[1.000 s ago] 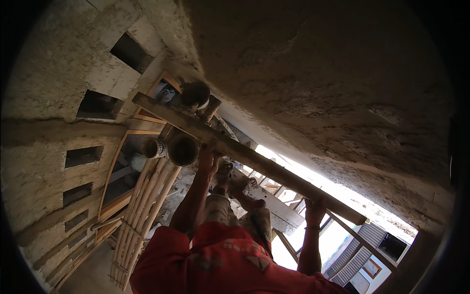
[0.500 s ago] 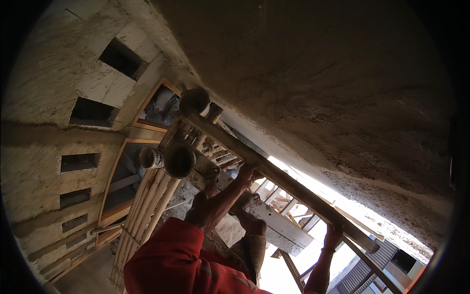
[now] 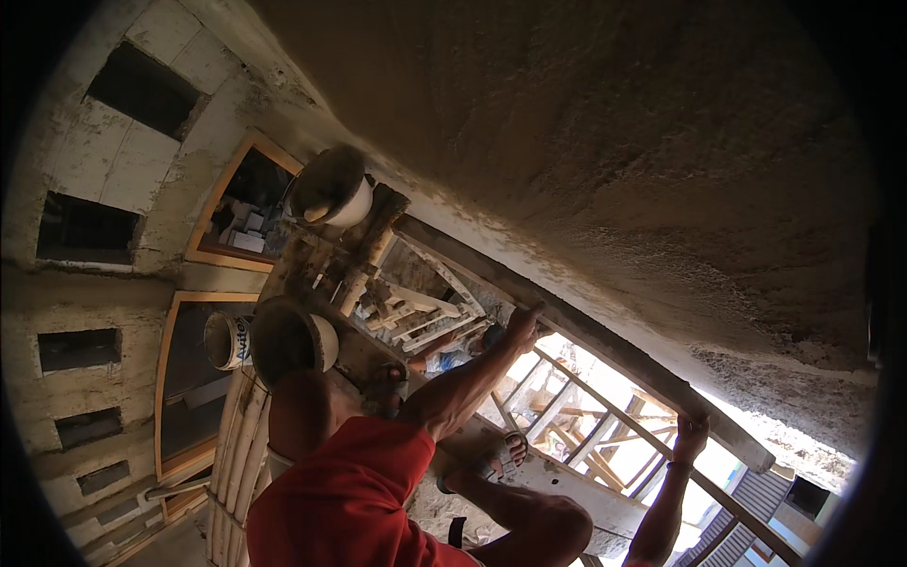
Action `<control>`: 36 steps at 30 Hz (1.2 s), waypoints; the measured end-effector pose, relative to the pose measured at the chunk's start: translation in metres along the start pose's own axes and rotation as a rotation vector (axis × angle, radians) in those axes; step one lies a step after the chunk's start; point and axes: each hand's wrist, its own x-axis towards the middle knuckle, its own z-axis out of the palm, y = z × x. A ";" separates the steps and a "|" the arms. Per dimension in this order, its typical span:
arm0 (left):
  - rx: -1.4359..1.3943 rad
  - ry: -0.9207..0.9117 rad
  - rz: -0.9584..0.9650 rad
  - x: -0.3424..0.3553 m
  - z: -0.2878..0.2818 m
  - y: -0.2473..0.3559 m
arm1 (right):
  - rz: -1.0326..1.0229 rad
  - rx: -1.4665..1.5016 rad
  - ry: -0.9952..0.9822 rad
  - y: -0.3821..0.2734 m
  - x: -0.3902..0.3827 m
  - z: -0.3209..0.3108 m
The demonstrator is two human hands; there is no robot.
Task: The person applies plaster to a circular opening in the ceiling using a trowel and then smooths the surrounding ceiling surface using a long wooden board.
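Observation:
My left hand (image 3: 524, 326) grips a long, mortar-coated straight board (image 3: 614, 364) near its middle, under the rough plastered surface (image 3: 661, 189). My right hand (image 3: 691, 430) holds the same board nearer its lower right end, fingers wrapped round it. My sandaled feet (image 3: 501, 455) rest on a plank platform (image 3: 576, 496) below. To the left of the board's upper end a white bucket (image 3: 350, 203) stands on dark planks, with a larger mortar-stained bucket (image 3: 321, 345) and a smaller labelled bucket (image 3: 222, 345) beside my left knee.
At left are a wall with square openings (image 3: 85, 227) and wood-framed windows (image 3: 227, 248), plus a bundle of bamboo poles (image 3: 231, 444). Below are timber framing (image 3: 576, 416), a partly hidden person in blue (image 3: 449, 359) and a bright opening with a corrugated sheet (image 3: 751, 501).
The board and both hands have moved toward the right of the view. My legs are bent further, my left knee now up beside the buckets. The view has shifted, bringing the buckets closer.

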 end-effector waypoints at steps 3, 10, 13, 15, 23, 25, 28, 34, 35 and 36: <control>0.080 0.006 0.043 0.038 -0.006 0.002 | -0.095 -0.165 0.092 0.059 0.010 0.041; 0.073 0.023 0.129 0.096 -0.039 0.054 | 0.089 -0.057 0.161 0.101 0.046 0.139; 0.057 -0.007 0.109 0.103 -0.039 0.063 | 0.070 -0.156 0.237 0.073 0.050 0.150; 0.069 0.023 0.127 0.106 -0.023 0.061 | 0.064 -0.045 0.220 0.073 0.059 0.142; 0.067 0.035 0.184 0.110 -0.027 0.077 | 0.035 0.009 0.222 0.073 0.078 0.162; 0.099 0.056 0.215 0.103 -0.019 0.078 | 0.026 -0.052 0.281 0.081 0.085 0.163; 0.169 0.065 0.265 0.091 -0.008 0.088 | 0.013 -0.067 0.327 0.077 0.085 0.174; 0.232 0.083 0.351 0.072 0.026 0.090 | 0.046 0.087 0.335 0.051 0.080 0.154; 0.222 0.073 0.356 0.073 0.022 0.092 | 0.014 0.042 0.359 0.052 0.080 0.156; 0.210 0.063 0.360 0.077 0.020 0.094 | -0.020 -0.004 0.382 0.053 0.083 0.155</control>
